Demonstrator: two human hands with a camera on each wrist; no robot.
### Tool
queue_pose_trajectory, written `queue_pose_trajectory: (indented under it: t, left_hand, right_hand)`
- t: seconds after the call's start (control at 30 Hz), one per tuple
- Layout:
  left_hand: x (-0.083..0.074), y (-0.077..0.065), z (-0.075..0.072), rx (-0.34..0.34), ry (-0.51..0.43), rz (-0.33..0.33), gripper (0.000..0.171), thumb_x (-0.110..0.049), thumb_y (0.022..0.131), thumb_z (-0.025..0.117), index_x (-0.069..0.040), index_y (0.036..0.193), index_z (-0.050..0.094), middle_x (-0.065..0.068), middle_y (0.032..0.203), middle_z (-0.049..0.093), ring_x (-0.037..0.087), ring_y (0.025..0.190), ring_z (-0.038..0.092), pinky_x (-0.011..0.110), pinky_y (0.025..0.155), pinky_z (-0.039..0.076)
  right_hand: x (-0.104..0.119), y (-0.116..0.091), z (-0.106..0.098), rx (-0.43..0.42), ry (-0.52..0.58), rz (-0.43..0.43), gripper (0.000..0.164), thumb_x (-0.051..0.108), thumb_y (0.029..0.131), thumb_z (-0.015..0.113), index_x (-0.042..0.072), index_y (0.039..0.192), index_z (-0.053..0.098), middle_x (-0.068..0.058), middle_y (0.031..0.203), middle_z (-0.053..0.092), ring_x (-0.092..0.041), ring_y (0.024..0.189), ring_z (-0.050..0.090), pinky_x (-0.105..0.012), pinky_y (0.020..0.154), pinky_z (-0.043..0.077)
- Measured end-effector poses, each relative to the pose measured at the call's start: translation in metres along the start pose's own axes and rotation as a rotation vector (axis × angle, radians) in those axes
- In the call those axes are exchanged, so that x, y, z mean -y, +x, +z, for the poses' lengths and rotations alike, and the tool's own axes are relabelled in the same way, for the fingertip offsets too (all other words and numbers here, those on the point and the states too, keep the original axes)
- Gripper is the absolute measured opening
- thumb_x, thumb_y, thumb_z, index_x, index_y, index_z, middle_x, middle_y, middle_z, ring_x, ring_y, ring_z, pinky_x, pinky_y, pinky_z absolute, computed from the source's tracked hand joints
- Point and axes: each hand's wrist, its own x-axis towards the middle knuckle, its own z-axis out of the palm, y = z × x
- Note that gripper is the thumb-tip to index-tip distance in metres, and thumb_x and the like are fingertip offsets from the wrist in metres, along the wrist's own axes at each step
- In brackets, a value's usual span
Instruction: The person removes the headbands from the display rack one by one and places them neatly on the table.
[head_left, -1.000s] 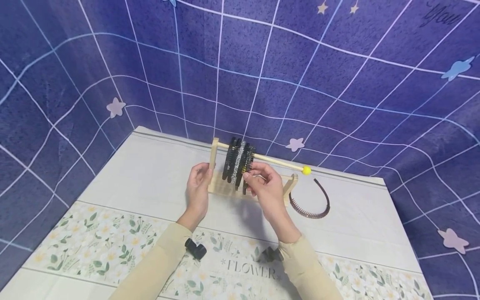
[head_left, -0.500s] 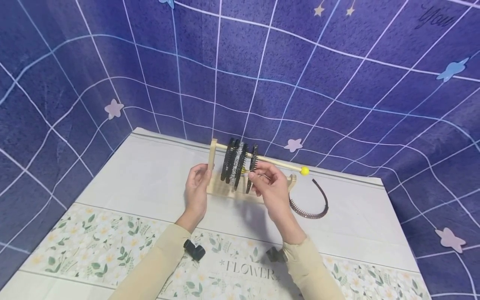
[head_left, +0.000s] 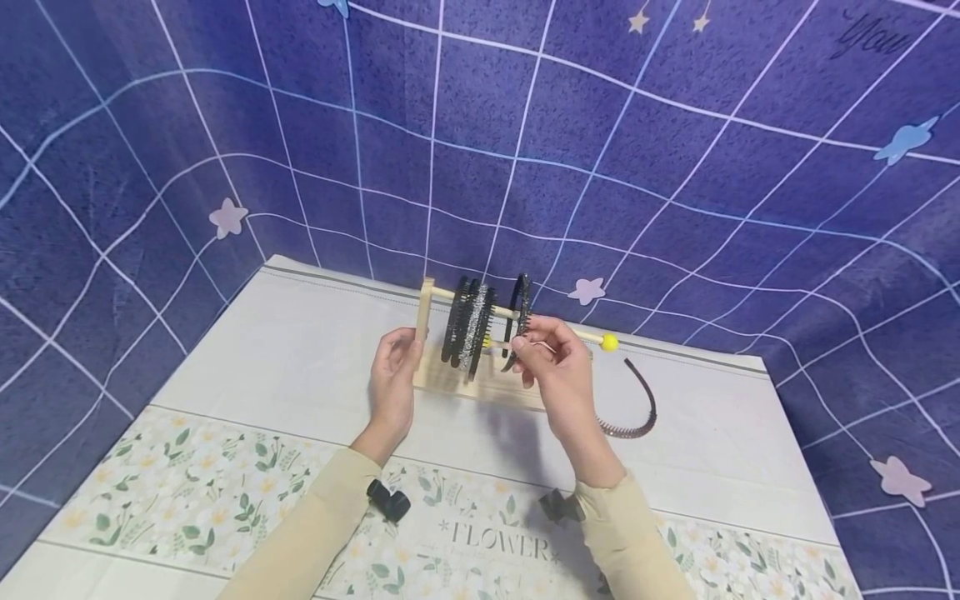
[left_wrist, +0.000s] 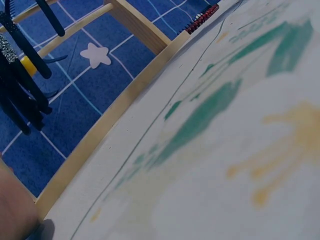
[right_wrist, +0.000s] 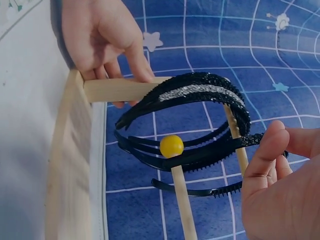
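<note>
A wooden headband stand [head_left: 424, 310] lies along the back of the table, its rods running left to right. My left hand [head_left: 393, 375] grips its left upright, thumb on one side and fingertips beyond it in the right wrist view. Several black headbands [head_left: 455, 325], one with a silver glitter band [right_wrist: 200, 91], hang together on the rods near that upright. Apart from them, my right hand [head_left: 558, 371] pinches a black toothed headband [head_left: 523, 292] between thumb and fingers; it overlaps the upper rod. The upper rod ends in a yellow ball [head_left: 610, 342] at the right.
A brown toothed headband [head_left: 642, 423] lies on the white tabletop, right of the stand. The table cover [head_left: 300, 312] has a flowered strip nearer the front. Behind hangs a blue gridded cloth [head_left: 480, 125] with stars.
My right hand has slid the black headband rightward along the rod, away from the others, and turned it so its curve shows. My left hand stays on the upright.
</note>
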Motion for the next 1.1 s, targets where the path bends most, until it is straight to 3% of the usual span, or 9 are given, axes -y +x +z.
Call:
queue_pose_trajectory:
  t: [0.33,0.83,1.1]
  left_hand:
    - [-0.001,-0.001,-0.001,0.001,0.021,-0.011,0.018,-0.01,0.112,0.065,-0.018,0.128,0.066,0.001,0.136,0.077,0.02,0.138,0.062,0.036,0.119,0.043]
    - [-0.003,-0.002,-0.001,-0.009,0.034,-0.015,0.019,-0.01,0.111,0.067,-0.02,0.127,0.067,-0.005,0.129,0.078,0.02,0.138,0.061,0.038,0.12,0.043]
    - [-0.002,-0.001,0.0,0.002,0.034,-0.011,0.018,-0.01,0.112,0.066,-0.018,0.129,0.066,0.005,0.136,0.076,0.019,0.137,0.062,0.038,0.12,0.043]
  right_hand:
    - [0.005,0.002,-0.003,-0.002,0.016,-0.031,0.025,-0.013,0.098,0.071,0.004,0.115,0.069,0.001,0.091,0.067,-0.008,0.063,0.066,-0.019,0.049,0.049]
    - [0.017,0.001,-0.008,-0.009,0.033,-0.071,0.028,-0.015,0.097,0.07,0.008,0.114,0.07,0.0,0.093,0.066,-0.009,0.065,0.068,-0.019,0.049,0.049]
    - [0.021,0.0,-0.01,-0.014,0.046,-0.08,0.03,-0.015,0.098,0.069,0.011,0.113,0.071,0.0,0.094,0.065,-0.009,0.065,0.067,-0.019,0.049,0.048]
